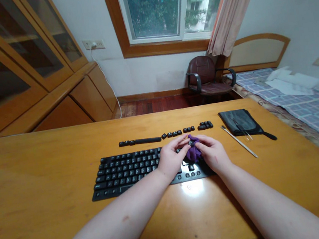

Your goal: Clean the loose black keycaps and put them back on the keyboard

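Over the right part of a black keyboard (pixel 127 169), my two hands are close together. My left hand (pixel 172 153) pinches a small black keycap (pixel 191 143). A purple cloth (pixel 193 155) is bunched around that keycap, with my right hand (pixel 213 149) closed on it. Below my hands, bare sockets show on the keyboard's right part, where keycaps are off. Most keycaps on its left part are in place. My hands hide some of the right part.
Behind the keyboard lies a row of loose keycaps (pixel 174 133) with a long space bar (pixel 148 140). To the right are a thin brush (pixel 240 142) and a black pouch (pixel 237 120) with a slim tool on it. Beyond the wooden desk (pixel 36 172) stands an armchair (pixel 205 75).
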{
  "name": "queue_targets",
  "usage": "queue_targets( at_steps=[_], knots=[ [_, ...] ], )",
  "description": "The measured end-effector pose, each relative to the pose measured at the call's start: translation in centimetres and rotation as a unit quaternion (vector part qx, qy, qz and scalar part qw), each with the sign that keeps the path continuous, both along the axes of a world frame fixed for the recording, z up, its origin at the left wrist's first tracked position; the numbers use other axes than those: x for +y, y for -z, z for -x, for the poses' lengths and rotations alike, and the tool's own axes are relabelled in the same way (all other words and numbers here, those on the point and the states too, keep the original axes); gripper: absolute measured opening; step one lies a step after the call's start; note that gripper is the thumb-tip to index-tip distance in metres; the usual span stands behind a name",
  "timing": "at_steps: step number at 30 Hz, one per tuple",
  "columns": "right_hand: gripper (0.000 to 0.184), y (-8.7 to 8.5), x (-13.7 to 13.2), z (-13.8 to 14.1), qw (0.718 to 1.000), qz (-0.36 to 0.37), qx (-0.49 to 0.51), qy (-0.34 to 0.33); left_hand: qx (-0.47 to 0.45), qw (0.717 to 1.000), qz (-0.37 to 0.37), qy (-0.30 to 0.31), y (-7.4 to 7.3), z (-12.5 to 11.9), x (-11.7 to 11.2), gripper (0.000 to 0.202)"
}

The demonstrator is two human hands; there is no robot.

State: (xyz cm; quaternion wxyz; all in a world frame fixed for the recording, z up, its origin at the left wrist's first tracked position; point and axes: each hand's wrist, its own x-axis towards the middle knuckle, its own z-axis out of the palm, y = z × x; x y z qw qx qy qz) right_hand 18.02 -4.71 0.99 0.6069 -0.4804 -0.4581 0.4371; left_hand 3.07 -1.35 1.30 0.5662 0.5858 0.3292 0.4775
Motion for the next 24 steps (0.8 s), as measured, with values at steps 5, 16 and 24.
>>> queue_targets(
  at_steps=[5, 16, 24],
  knots=[
    [0.025, -0.8, -0.1, 0.1, 0.998, -0.003, -0.050, -0.025, -0.002, 0.999, 0.014, -0.038, 0.1, 0.1, -0.1, 0.042],
    [0.012, 0.8, 0.2, 0.4, 0.999, 0.008, 0.040, -0.003, 0.013, 0.998, -0.002, -0.061, -0.2, 0.2, -0.8, 0.034],
    [0.010, -0.4, 0.0, 0.3, 0.997, -0.029, -0.068, 0.016, 0.052, 0.996, -0.030, -0.063, -0.6, 0.4, -0.8, 0.031]
  ],
)
